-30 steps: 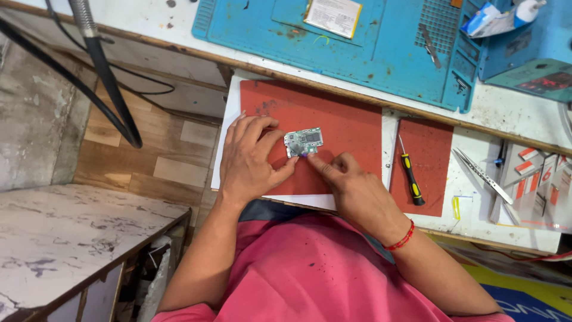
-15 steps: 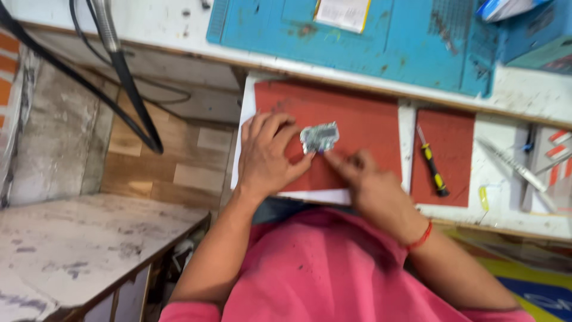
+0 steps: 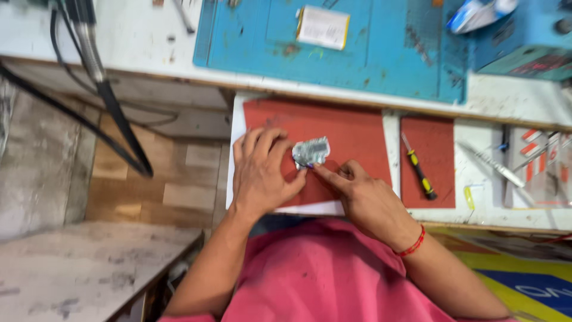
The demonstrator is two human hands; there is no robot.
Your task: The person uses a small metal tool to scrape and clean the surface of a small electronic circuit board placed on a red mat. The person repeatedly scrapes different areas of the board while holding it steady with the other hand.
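Cables [image 3: 113,113], black, hanging off the desk [image 3: 149,56] at its far left edge. Left hand [image 3: 260,173], flat on the large red mat [image 3: 351,134] near the desk's front edge, fingers [image 3: 268,143] spread and pressing down just left of the small silvery circuit board [image 3: 311,151]. Board lying on the mat, near its middle, not lifted. Right hand [image 3: 364,200], index finger extended, tip touching the board's lower edge, other fingers curled, nothing clasped. Work judged under way: board steadied and probed, no part visibly removed. Blue mat [image 3: 381,53] along the back edge. Yellow-handled screwdriver [image 3: 419,175], untouched, on the smaller red mat [image 3: 435,197]. Tweezers [image 3: 491,164] toward the right edge.
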